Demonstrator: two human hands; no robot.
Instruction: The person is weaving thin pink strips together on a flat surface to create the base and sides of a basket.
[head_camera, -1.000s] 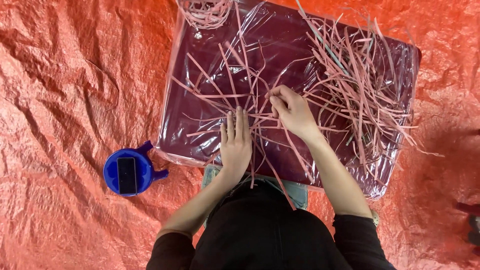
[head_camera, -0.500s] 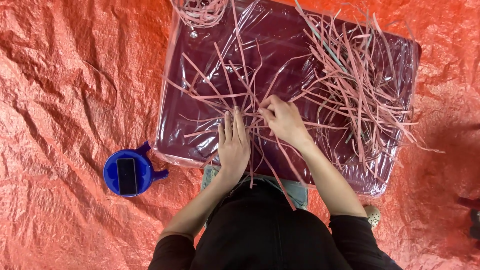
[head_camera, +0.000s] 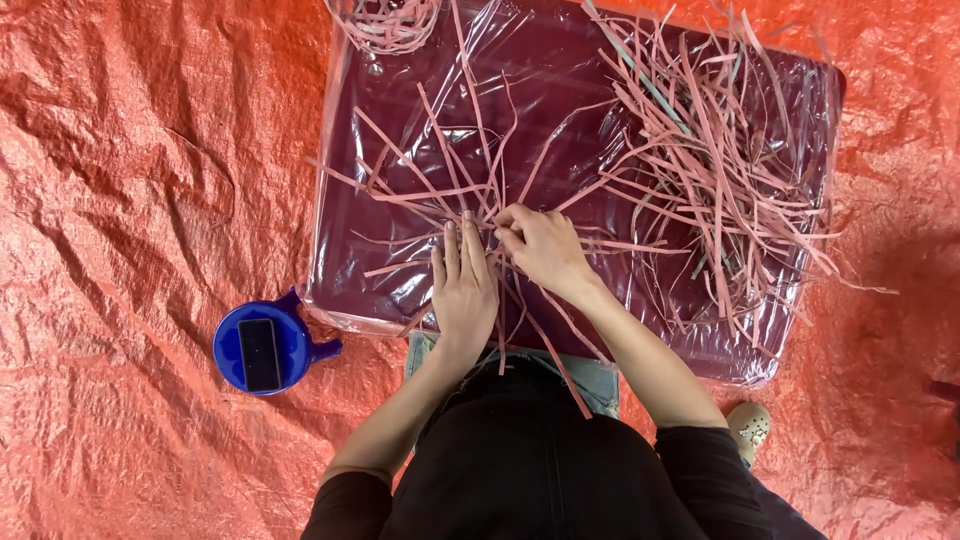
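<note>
Orange woven plastic tarpaulin covers the floor, and on it at the left stands a round blue plastic lid carrying a dark phone. Next comes the maroon board wrapped in clear plastic film. On it the left hand lies flat and open, pressing crossed thin pink strips. The right hand pinches one strip at the crossing. A loose pile of pink strips lies further right. I judge that a strong pull could make the pressed strips slide on the slippery film.
</note>
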